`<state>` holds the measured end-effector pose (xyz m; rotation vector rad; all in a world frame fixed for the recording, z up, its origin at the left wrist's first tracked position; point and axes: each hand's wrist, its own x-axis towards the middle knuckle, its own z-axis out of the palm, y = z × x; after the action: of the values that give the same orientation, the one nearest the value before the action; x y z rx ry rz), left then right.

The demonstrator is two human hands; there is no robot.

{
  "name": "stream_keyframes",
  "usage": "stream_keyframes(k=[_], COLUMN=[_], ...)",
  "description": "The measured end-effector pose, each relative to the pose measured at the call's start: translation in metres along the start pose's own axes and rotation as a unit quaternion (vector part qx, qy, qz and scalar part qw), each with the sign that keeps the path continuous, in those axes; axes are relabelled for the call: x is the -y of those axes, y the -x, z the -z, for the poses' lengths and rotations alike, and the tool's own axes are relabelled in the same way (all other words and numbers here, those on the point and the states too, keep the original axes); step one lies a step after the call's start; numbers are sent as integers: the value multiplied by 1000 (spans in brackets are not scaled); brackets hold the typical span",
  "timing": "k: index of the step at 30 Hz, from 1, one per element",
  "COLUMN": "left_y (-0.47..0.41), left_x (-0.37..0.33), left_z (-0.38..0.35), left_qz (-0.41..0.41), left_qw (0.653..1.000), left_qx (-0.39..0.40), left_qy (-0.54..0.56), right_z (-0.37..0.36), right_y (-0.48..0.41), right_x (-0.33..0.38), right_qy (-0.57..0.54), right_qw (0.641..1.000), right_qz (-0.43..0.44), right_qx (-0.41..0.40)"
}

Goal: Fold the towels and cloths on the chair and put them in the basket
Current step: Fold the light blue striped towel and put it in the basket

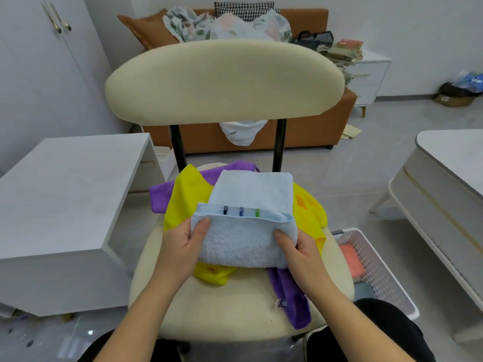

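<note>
Gripping the pale blue towel [243, 246] at its near fold, both hands reach in from six o'clock. The left hand [183, 242] pinches the towel's nine o'clock corner, thumb on top and fingers tucked beneath, and the right hand [298, 250] pinches the three o'clock corner the same way. The towel is fluffy and folded over on itself. Its near flap is raised, and a flat woven band with dark blue, blue and green stripes shows behind it, while the far half lies flat toward twelve o'clock. It sits mid-seat on the cream chair [230, 304], on top of a crumpled yellow cloth [187, 197] and a purple cloth [290, 296] whose labelled tail trails to five o'clock. On the floor at three o'clock of the seat stands a white perforated basket [384, 278] with an orange-pink cloth [352, 261] inside. Beyond the backrest at twelve o'clock is a brown sofa [313, 129]
</note>
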<state>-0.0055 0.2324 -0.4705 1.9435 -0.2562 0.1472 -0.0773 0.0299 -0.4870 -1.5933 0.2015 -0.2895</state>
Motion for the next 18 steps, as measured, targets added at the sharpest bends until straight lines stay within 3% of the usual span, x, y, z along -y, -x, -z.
stream_keyframes(k=[6,9,14,18], left_y=[-9,-10,-1,13], left_x=[4,2,-2,-5], left_z=[-11,-8,6,32], left_qz=[-23,-44,-58,-139], left_qw=[998,998,996,985], left_qx=[-34,-11,54,102], left_qy=[-55,-39,35,-17], right_z=[-7,-3,8,22], right_y=[1,1,6,16], right_x=[-1,1,9,22], right_qy=[-6,2,61,142], right_qw=[999,998,991,973], right_qz=[24,48,117,174], right_qx=[-42,-50,1,57])
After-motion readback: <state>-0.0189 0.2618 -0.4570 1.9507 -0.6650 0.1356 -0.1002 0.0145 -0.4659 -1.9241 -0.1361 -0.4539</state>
